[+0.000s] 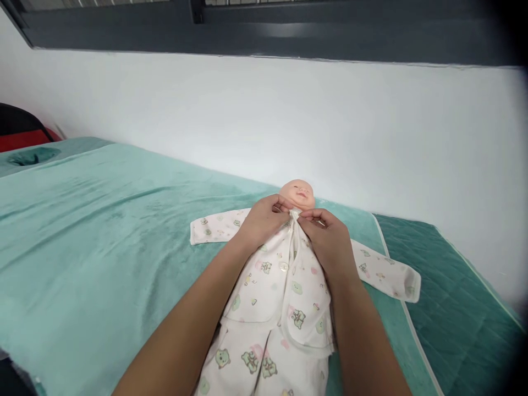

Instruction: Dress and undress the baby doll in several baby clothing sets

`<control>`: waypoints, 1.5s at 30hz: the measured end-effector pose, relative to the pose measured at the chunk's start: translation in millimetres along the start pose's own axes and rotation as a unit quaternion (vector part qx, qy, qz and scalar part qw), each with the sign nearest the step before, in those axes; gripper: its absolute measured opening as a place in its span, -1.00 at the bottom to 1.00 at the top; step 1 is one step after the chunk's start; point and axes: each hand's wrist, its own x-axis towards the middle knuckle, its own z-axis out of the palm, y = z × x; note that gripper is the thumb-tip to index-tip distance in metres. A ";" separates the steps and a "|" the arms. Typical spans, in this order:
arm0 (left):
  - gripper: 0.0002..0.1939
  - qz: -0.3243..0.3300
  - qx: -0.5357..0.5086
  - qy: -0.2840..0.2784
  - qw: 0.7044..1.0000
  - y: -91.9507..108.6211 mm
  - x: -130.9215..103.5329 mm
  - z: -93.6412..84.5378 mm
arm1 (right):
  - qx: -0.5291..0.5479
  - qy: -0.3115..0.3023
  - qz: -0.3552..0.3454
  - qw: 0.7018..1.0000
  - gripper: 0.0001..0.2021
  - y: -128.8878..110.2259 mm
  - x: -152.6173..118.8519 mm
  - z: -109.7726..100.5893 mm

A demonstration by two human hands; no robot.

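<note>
A baby doll [297, 192] lies on its back, its head toward the wall. It wears a white baby jacket [264, 283] printed with small bears, sleeves spread to both sides, and matching trousers [243, 363]. At the collar, my left hand [268, 217] pinches one front edge of the jacket just below the doll's chin. Opposite it, my right hand [325, 231] pinches the other edge, the fingertips of both hands close together. A round button [284, 267] shows lower on the jacket front. The fingers partly cover the neckline.
A light green blanket [103, 231] covers the bed under the doll. Darker green quilted cloth [457, 297] lies to the right. Behind the bed rises a white wall [264, 121] below a dark window frame [289, 33]. A red and black object [20, 129] stands at the far left.
</note>
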 end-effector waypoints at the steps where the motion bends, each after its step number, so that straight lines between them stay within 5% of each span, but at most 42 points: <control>1: -0.81 0.010 0.003 -0.005 1.000 -0.5 0.0 -0.5 | -0.005 0.007 -0.003 1.000 -0.87 -0.9 -0.9 0.5; 17: -0.61 0.125 0.211 0.013 0.969 -4.3 -28.4 -6.4 | -0.056 0.056 -0.076 0.994 -0.85 4.4 -2.3 4.0; 33: -0.58 0.136 0.218 0.005 0.966 -11.9 -26.1 -7.7 | -0.084 0.083 -0.074 0.990 -0.81 4.3 -4.9 7.7; 45: -0.58 0.134 0.191 -0.004 0.972 -10.7 -25.1 -9.7 | -0.093 -0.020 -0.071 0.993 -0.88 6.6 1.5 2.6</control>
